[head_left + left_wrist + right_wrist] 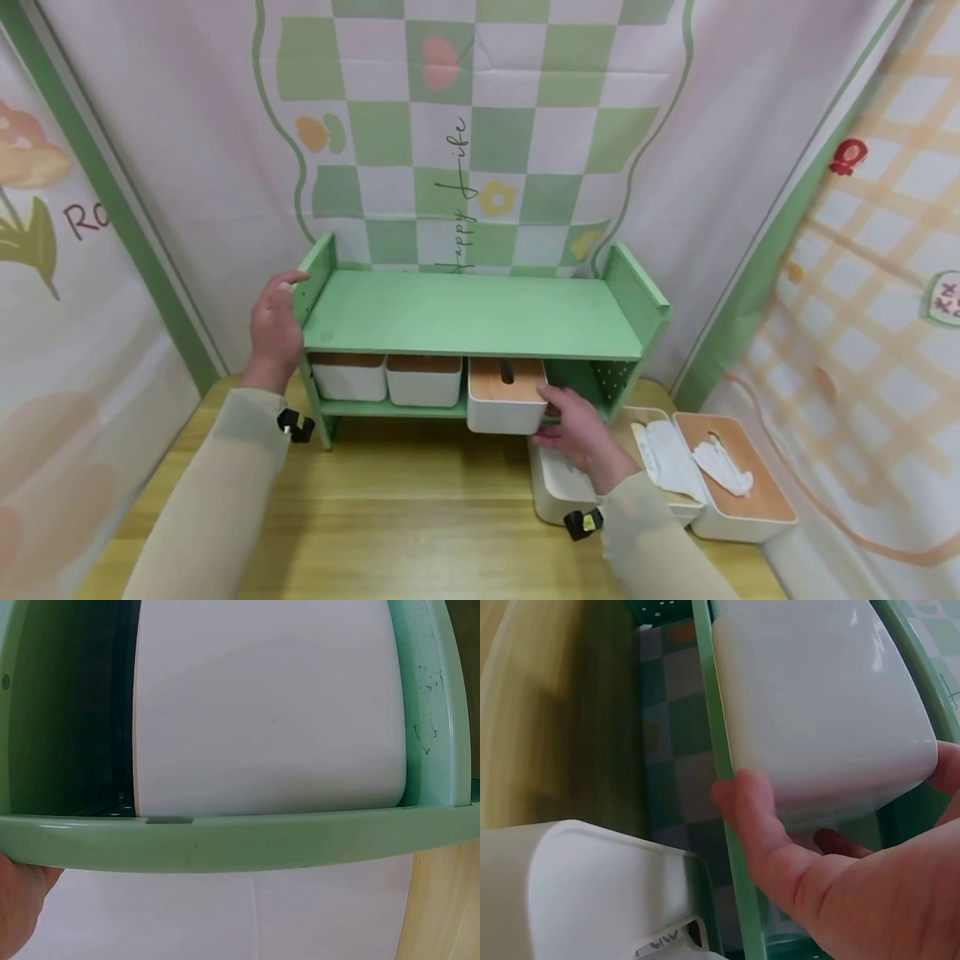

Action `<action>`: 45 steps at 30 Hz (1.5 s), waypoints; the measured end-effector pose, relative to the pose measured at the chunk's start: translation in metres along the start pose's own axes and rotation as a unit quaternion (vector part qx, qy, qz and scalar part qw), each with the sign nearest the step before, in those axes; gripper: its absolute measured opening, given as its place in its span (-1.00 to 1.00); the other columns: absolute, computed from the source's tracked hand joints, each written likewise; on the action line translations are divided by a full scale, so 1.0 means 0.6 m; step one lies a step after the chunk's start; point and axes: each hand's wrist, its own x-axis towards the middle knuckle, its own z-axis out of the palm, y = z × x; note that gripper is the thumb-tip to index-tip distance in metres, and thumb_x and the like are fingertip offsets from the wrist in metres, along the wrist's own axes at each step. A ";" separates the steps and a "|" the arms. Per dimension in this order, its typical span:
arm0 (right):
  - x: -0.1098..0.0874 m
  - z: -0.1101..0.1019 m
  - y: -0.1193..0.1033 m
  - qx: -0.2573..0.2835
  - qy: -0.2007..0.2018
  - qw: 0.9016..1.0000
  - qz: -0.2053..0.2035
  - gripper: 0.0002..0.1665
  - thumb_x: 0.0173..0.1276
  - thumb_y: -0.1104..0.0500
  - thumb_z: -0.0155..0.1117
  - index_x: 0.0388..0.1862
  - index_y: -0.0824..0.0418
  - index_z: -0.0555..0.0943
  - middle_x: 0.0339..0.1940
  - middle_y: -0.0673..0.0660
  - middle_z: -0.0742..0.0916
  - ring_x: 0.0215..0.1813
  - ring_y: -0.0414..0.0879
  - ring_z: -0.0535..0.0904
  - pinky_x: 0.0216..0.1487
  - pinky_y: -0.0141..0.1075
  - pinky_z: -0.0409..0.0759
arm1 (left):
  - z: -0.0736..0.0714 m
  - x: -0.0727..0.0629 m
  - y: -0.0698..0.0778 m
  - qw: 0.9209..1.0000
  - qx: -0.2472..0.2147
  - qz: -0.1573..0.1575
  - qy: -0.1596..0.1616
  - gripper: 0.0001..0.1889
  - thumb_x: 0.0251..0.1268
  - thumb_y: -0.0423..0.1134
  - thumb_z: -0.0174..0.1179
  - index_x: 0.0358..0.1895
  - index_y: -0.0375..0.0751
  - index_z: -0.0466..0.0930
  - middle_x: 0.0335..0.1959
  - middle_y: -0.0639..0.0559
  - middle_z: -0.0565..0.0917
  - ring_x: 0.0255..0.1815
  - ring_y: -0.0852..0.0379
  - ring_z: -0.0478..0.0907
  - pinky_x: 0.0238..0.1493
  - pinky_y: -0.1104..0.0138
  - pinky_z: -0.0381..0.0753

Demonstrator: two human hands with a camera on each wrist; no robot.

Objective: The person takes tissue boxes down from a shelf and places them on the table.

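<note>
A white tissue box (507, 415) with a wooden, slotted lid sits at the front of the green shelf's lower level, jutting out past the edge. My right hand (577, 429) grips it at its right end, fingers above and below; in the right wrist view, fingers (769, 840) press on the white box (817, 705). My left hand (276, 329) rests against the outer left side panel of the green shelf (472, 312). Up close, that panel's edge (247, 844) crosses in front of a white box (270, 712).
Two similar boxes (348, 382) (424, 385) stand in the lower level's left part. Right of the shelf, several tissue boxes stand on the wooden table (420, 517), two with tissue (723, 467) showing. Patterned cloth (495, 125) hangs behind and at both sides.
</note>
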 end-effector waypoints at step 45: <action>-0.022 -0.018 0.032 0.056 -0.042 0.998 -0.001 -0.19 0.41 -0.07 0.16 0.48 0.24 0.15 0.02 0.49 0.63 -0.18 0.24 0.67 0.01 0.18 0.56 | 0.004 0.001 -0.003 1.000 -0.001 0.010 0.005 -0.34 0.57 0.24 -0.44 0.31 -0.10 0.46 0.31 -0.08 0.40 0.05 -0.09 0.29 0.34 -0.06 0.12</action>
